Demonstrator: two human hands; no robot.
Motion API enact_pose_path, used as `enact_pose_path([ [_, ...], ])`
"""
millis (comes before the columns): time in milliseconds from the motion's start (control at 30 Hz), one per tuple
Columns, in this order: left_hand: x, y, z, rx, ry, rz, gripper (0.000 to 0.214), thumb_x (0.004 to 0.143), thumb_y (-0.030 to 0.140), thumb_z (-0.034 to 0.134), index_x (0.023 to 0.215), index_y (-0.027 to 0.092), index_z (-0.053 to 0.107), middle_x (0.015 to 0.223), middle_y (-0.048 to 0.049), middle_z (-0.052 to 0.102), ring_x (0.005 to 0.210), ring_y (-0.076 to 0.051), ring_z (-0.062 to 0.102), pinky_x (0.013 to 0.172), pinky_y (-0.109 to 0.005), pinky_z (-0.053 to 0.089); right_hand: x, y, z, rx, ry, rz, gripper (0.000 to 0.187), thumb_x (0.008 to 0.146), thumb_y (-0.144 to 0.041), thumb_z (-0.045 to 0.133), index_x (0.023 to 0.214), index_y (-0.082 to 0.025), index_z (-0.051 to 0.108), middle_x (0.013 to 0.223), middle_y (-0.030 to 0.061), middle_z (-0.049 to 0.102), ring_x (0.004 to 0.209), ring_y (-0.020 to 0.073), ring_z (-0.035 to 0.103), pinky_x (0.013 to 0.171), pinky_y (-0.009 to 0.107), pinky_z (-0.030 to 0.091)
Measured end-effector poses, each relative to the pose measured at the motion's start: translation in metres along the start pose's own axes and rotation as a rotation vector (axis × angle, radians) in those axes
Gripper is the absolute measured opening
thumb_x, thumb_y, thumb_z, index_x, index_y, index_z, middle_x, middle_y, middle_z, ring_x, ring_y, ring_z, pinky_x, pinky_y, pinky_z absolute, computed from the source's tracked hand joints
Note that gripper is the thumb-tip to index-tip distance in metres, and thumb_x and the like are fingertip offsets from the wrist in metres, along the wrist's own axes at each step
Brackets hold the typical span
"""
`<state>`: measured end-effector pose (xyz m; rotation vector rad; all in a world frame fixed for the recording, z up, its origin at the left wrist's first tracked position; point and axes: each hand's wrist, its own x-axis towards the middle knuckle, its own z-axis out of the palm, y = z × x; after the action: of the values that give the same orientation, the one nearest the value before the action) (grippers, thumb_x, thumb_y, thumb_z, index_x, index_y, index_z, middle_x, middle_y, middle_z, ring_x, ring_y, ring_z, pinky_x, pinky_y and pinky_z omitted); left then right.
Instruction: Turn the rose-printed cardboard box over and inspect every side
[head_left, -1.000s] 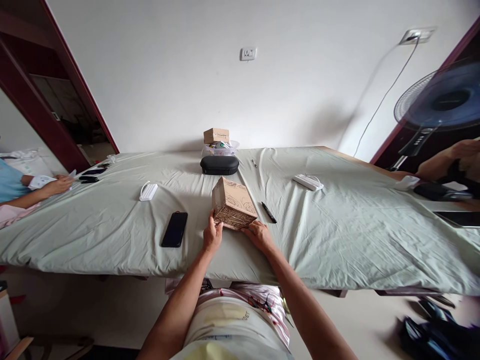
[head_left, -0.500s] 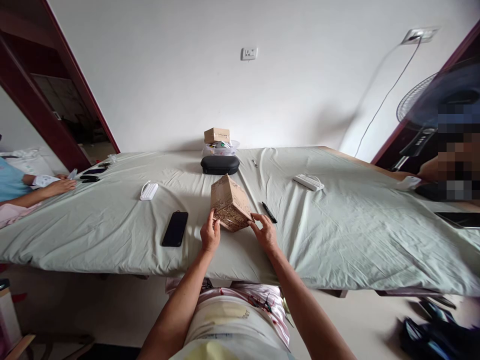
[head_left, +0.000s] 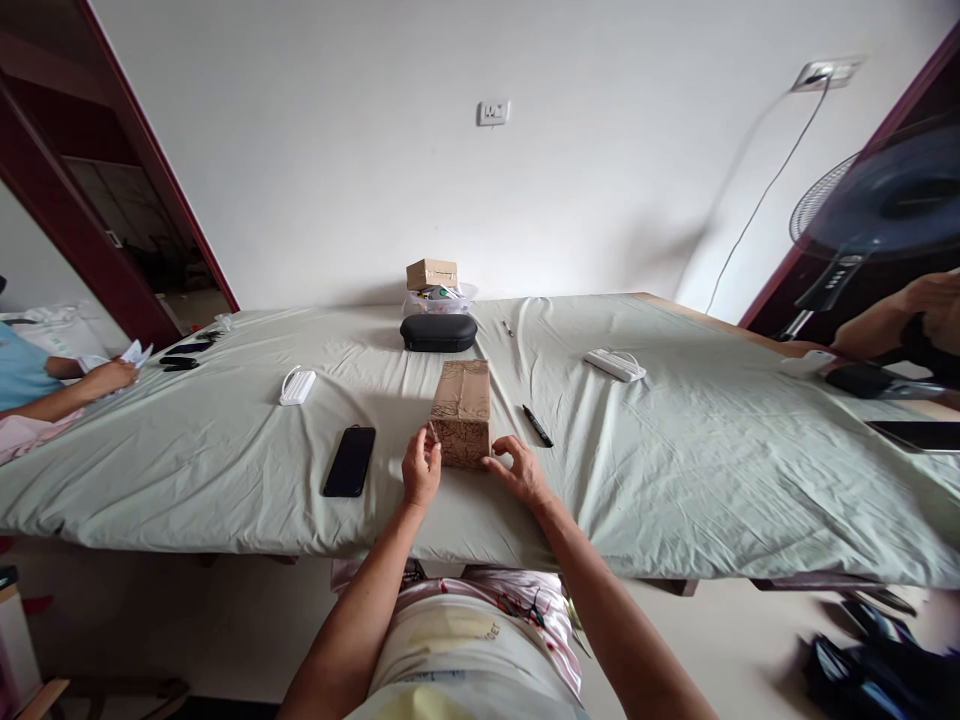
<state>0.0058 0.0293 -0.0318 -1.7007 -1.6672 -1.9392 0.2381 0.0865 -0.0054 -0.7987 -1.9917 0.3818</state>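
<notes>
Two bare hands flank a brown cardboard box (head_left: 461, 412) that sits flat on a pale green cloth (head_left: 705, 480), near the table's front edge, with its line-patterned end facing the wearer. The left hand (head_left: 421, 470) is at the box's front left corner, its fingers curled; whether they pinch the cardboard I cannot tell. The right hand (head_left: 520, 470) is at the front right corner, thumb and forefinger bowed apart, with the thumb tip by the box's lower edge. A dark phone (head_left: 349, 462) lies to the left and a black pen (head_left: 538, 426) just to the right. Behind the box are a black case (head_left: 438, 333) and a clear tub (head_left: 466, 297) topped by a small carton (head_left: 431, 273). At far left, another person's hand (head_left: 111, 377) is by some white paper (head_left: 137, 354).
</notes>
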Motion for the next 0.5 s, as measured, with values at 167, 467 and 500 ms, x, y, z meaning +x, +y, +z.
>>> enact_pose_path([
  [167, 0.001, 0.002, -0.003, 0.066, 0.010, -0.019, 0.065, 0.105, 0.062, 0.051, 0.149, 0.014, 0.053, 0.119, -0.0199, 0.070, 0.103, -0.030, 0.073, 0.093, -0.048, 0.062, -0.003, -0.009, 0.009, 0.076, -0.120, -0.077, 0.037, 0.102, -0.059, 0.059, 0.099, -0.023, 0.065, 0.087, 0.0057, 0.073, 0.078, 0.0200, 0.069, 0.077, 0.034, 0.059],
  [467, 0.001, 0.002, -0.004, 0.008, -0.088, 0.061, 0.109, 0.087, 0.073, 0.074, 0.168, 0.020, 0.024, 0.152, -0.0262, 0.054, 0.140, -0.043, 0.058, 0.111, -0.063, 0.054, -0.004, -0.028, 0.012, 0.073, -0.187, -0.256, 0.017, 0.107, -0.036, 0.053, 0.106, -0.023, 0.064, 0.089, 0.0056, 0.074, 0.077, 0.0175, 0.070, 0.075, 0.032, 0.060],
  [500, 0.001, 0.002, -0.004, 0.013, -0.103, 0.088, 0.112, 0.085, 0.074, 0.075, 0.169, 0.019, 0.024, 0.154, -0.0266, 0.052, 0.144, -0.044, 0.055, 0.114, -0.064, 0.052, -0.004, -0.030, 0.013, 0.070, -0.194, -0.281, 0.016, 0.108, -0.033, 0.051, 0.108, -0.023, 0.064, 0.090, 0.0058, 0.074, 0.077, 0.0172, 0.070, 0.075, 0.031, 0.061],
])
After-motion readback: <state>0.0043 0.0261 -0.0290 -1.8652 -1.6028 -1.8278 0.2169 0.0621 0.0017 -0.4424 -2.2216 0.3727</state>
